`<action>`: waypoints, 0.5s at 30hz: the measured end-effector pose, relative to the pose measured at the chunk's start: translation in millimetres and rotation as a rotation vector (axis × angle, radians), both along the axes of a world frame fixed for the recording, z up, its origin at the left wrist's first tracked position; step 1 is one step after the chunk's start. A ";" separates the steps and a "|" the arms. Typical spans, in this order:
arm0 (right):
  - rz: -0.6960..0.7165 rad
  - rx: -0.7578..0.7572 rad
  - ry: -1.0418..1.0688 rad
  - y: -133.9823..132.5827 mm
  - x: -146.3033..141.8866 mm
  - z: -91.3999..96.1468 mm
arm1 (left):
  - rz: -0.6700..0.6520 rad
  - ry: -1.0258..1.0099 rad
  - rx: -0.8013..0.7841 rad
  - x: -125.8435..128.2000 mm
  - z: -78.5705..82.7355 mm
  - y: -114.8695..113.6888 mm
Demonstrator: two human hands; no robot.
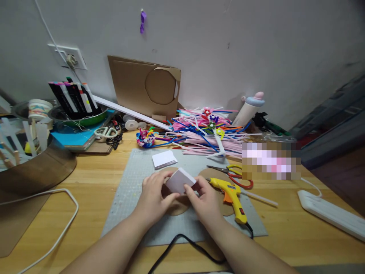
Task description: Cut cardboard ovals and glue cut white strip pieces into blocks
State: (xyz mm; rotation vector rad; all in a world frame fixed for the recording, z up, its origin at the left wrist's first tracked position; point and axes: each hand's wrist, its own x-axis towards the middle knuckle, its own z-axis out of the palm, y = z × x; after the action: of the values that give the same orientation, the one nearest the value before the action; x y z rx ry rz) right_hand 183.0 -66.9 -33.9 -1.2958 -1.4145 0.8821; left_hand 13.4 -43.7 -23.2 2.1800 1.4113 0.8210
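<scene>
Between my two hands is a small stack of white paper (180,181), tilted above the grey cutting mat (125,198). My left hand (154,194) grips its left side, thumb underneath. On the right edge, my right hand (203,196) closes with thumb and fingers. Below the paper, partly covered by my hands, lies a brown cardboard disc (178,207). A second white paper stack (164,159) rests on the mat just beyond. Right of my right hand, a yellow glue gun (232,196) with a glue stick lies over another cardboard disc (207,175).
Scissors with red and yellow handles (236,176) lie behind the glue gun. Pipe cleaners (205,133) are heaped at the back. A black cord (182,236) crosses the front. Cardboard with a round cutout (128,80) leans on the wall; a white power strip (330,215) sits right.
</scene>
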 end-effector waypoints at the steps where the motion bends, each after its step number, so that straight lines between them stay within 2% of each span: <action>1: -0.021 -0.034 0.068 0.4 -1.2 -1.0 | -0.009 -0.007 0.028 1.0 0.9 -0.8; 4: 0.018 -0.064 0.137 0.4 -3.8 -1.6 | -0.024 -0.019 0.071 2.7 2.6 -1.5; 7: 0.113 -0.008 0.068 -0.4 -3.1 0.5 | -0.041 -0.065 -0.014 0.6 3.5 0.3; 12: 0.195 0.065 0.012 0.9 1.2 0.9 | -0.257 -0.126 -0.274 -9.7 6.6 6.8; 15: 0.264 0.053 -0.020 1.8 3.0 0.7 | -0.317 -0.060 -0.283 -13.6 8.1 10.5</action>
State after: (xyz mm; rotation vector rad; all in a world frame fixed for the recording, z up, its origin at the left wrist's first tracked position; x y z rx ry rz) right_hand 185.9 -65.0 -33.2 -1.0962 -1.6392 1.0006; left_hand -0.2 -33.2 -15.1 2.0657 1.0430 0.5315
